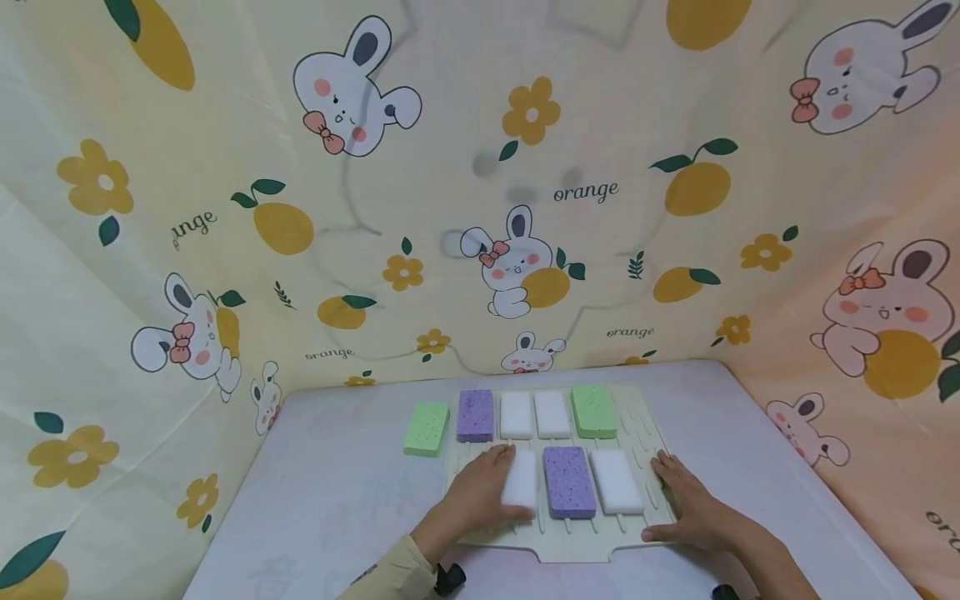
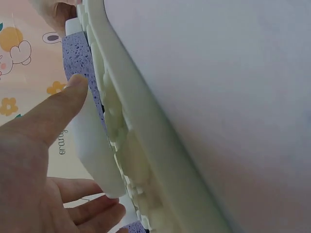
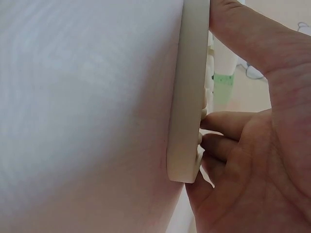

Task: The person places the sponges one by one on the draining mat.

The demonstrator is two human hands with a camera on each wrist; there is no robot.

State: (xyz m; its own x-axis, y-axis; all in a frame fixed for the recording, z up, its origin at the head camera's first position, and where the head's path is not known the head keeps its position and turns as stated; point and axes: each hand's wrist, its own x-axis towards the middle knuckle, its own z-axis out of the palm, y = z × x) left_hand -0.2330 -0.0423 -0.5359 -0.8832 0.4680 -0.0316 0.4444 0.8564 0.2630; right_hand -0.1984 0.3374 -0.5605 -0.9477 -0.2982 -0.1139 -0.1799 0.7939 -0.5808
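Observation:
A cream ridged board (image 1: pixel 573 546) lies flat on the table with sponges in two rows on it. My left hand (image 1: pixel 476 492) holds the white sponge (image 1: pixel 522 479) at the left of the front row, thumb at its near end and fingers at the far end. Beside that sponge are a speckled purple sponge (image 1: pixel 570 483) and another white sponge (image 1: pixel 617 482). At the board's right side my right hand (image 1: pixel 693 504) rests its extended fingers (image 3: pixel 228 124) on the ridges, with the thumb (image 3: pixel 238 24) against the board, gripping no sponge.
The back row holds a purple sponge (image 1: pixel 476 415), two white sponges (image 1: pixel 516 414) and a green sponge (image 1: pixel 594 411). Another green sponge (image 1: pixel 426 429) lies off the board to the left. A rabbit-and-orange patterned cloth (image 1: pixel 450 183) rises behind the white table (image 1: pixel 330 475).

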